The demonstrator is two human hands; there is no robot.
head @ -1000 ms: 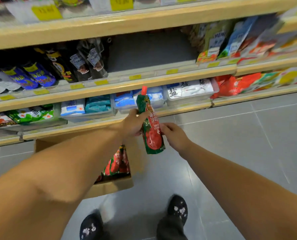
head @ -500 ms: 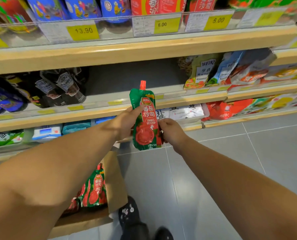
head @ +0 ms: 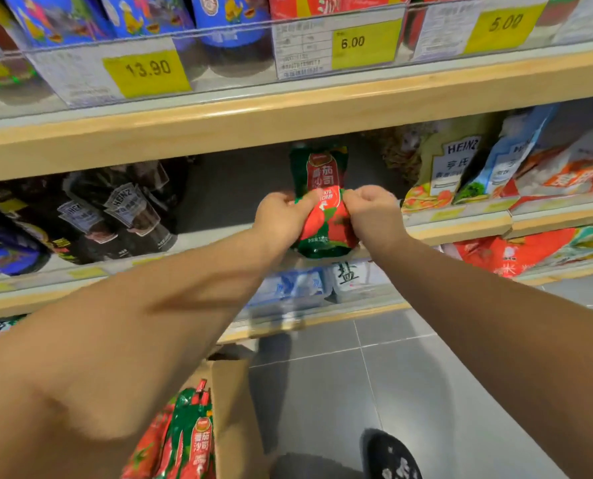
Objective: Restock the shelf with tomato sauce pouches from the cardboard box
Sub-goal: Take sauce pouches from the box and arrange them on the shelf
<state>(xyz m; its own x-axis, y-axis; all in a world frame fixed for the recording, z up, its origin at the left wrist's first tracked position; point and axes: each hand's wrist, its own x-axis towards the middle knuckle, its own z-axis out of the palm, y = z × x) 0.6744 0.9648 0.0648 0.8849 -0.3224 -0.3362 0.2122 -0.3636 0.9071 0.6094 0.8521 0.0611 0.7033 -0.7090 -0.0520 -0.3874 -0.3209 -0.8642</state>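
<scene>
Sauce pouch (upright) at shelf

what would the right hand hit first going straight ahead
Probably nothing before the grey back panel: the gap ahead of the right hand and its pouch looks free, though depth is unclear.

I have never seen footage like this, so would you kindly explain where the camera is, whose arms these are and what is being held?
There is no machine here. A camera worn on a person's head looks forward and down at their own arms. The left hand and right hand both pinch a tomato sauce pouch in front of a gap on the shelf, between dark Heinz pouches and lighter Heinz packs. Lower down, a cardboard box holds more pouches.
</scene>
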